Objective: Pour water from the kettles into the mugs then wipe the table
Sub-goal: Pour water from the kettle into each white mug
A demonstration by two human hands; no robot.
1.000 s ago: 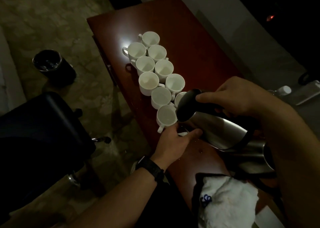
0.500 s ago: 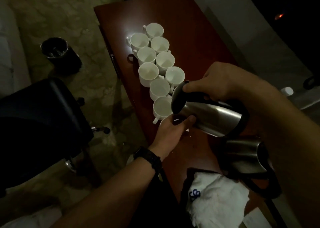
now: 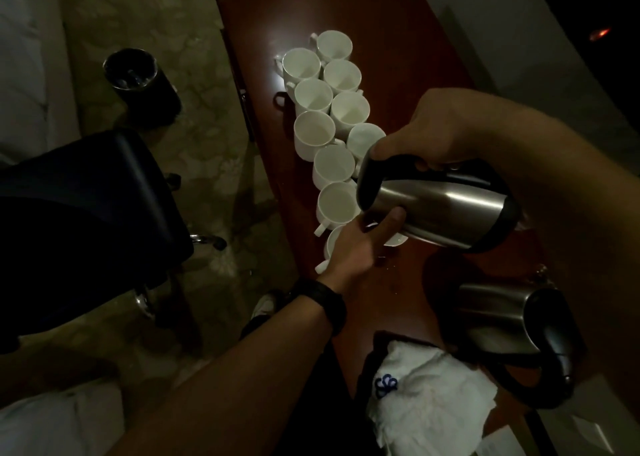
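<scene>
Kettle (image 3: 440, 209) of brushed steel, in the head view, hangs tipped above the near end of a double row of white mugs (image 3: 313, 135) on the dark red tabletop (image 3: 398, 39), with the right hand (image 3: 440, 133) fingers curled round its black handle. The left hand (image 3: 356, 247) lies over the nearest mug (image 3: 334, 244), thumb against the kettle's body; whether its fingers grip that mug I cannot tell. A second kettle (image 3: 495, 313) sits just beside a white cloth (image 3: 429, 400)

Chair (image 3: 86, 213): dark padded seat at the left, chrome caster under its near edge.
Bin (image 3: 140, 84): black, round, upright on the floor beyond the chair.
Floor (image 3: 156, 15): mottled, marbled pattern.
Light (image 3: 600, 34): small red glow, upper right.
</scene>
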